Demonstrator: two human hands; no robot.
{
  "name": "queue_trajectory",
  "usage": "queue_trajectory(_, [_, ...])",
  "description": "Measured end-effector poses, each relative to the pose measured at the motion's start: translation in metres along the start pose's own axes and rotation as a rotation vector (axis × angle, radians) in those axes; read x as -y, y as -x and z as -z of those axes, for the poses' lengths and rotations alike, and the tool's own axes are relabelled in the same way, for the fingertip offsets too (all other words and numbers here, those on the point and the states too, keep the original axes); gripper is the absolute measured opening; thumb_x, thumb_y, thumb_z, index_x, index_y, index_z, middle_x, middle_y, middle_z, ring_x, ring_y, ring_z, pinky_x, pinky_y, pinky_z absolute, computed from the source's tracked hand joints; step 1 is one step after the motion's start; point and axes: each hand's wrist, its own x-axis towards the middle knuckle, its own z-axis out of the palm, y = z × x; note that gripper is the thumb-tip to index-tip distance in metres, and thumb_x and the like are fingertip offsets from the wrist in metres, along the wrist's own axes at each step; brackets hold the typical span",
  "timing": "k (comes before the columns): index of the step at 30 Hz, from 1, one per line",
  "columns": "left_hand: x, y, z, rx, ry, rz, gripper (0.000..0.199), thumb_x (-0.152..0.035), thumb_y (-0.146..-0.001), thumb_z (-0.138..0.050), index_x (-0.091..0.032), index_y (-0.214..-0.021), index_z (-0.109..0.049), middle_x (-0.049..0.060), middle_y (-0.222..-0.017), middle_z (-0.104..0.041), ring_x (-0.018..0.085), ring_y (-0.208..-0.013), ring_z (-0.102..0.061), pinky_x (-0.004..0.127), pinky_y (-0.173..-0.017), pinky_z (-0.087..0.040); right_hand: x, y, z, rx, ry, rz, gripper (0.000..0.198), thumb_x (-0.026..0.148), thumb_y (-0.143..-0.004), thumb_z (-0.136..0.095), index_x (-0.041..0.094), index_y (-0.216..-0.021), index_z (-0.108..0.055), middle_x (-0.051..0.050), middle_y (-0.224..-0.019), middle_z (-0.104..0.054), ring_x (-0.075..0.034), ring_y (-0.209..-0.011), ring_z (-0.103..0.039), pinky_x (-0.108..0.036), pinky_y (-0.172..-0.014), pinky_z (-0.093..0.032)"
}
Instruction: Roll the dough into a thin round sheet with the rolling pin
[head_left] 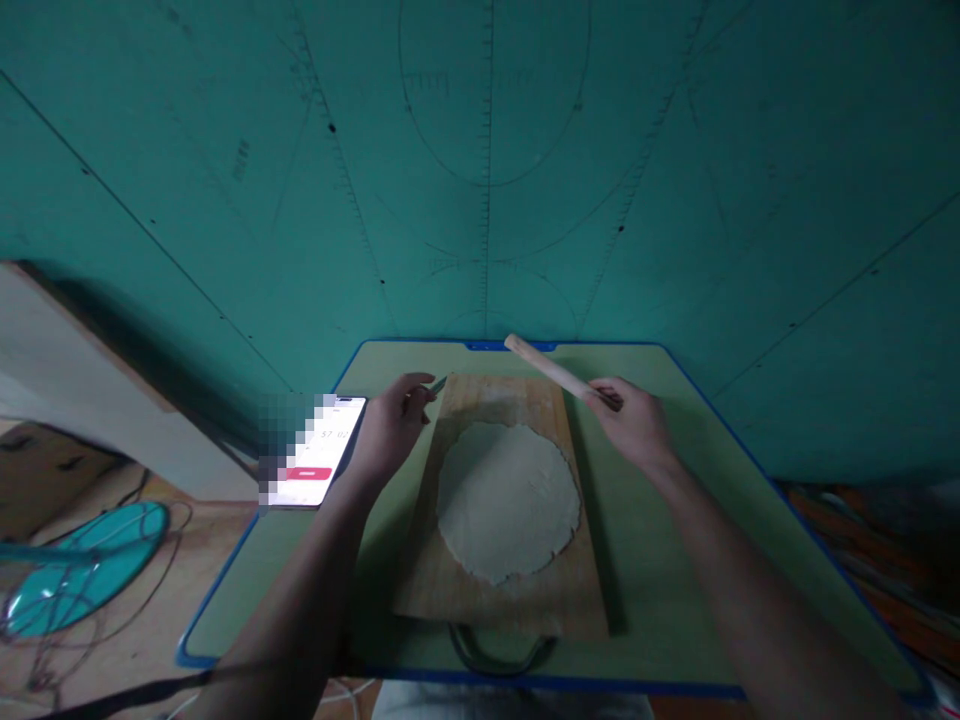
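A thin, rough-edged round sheet of dough (pixel 510 500) lies flat on a wooden cutting board (pixel 427 590), which has a dark handle at its near end. My right hand (pixel 630 420) is closed around one end of a slim wooden rolling pin (pixel 551 370). The pin slants up and leftward above the board's far right corner. Beside the far left corner, my left hand (pixel 397 420) has its fingers curled. A thin, pointed grey sliver shows at its fingertips, too small and dim to name. Neither hand touches the dough.
The board rests on a green table (pixel 697 560) with a blue rim, against a teal wall (pixel 487 200) bearing printed lines. A lit phone (pixel 330 450) stands at the table's left edge. On the floor at left are a teal round base (pixel 112 560) and loose cables.
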Motion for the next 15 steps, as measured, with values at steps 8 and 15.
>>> queue_trajectory(8, [0.003,-0.002,0.002,-0.057,-0.104,-0.071,0.043,-0.02,-0.082,-0.041,-0.017,-0.118,-0.064,0.011,-0.111,-0.069,0.02,-0.088,-0.069,0.034,-0.075,-0.056,0.02,0.013,-0.006,0.11,0.029,0.112,0.016,0.029,-0.088,-0.061,0.025,-0.099,-0.072,-0.006,-0.096,-0.078,-0.023,-0.085,-0.073,-0.035,-0.076,-0.057])
queue_trajectory(15, [-0.009,0.008,-0.003,0.096,-0.31,-0.198,0.036,-0.027,-0.092,-0.042,-0.015,-0.111,-0.07,0.014,-0.112,-0.07,0.025,-0.098,-0.068,0.04,-0.088,-0.055,0.04,0.023,-0.007,0.114,0.178,0.236,0.019,0.025,-0.087,-0.062,0.026,-0.104,-0.072,-0.008,-0.102,-0.076,-0.026,-0.093,-0.071,-0.038,-0.08,-0.055])
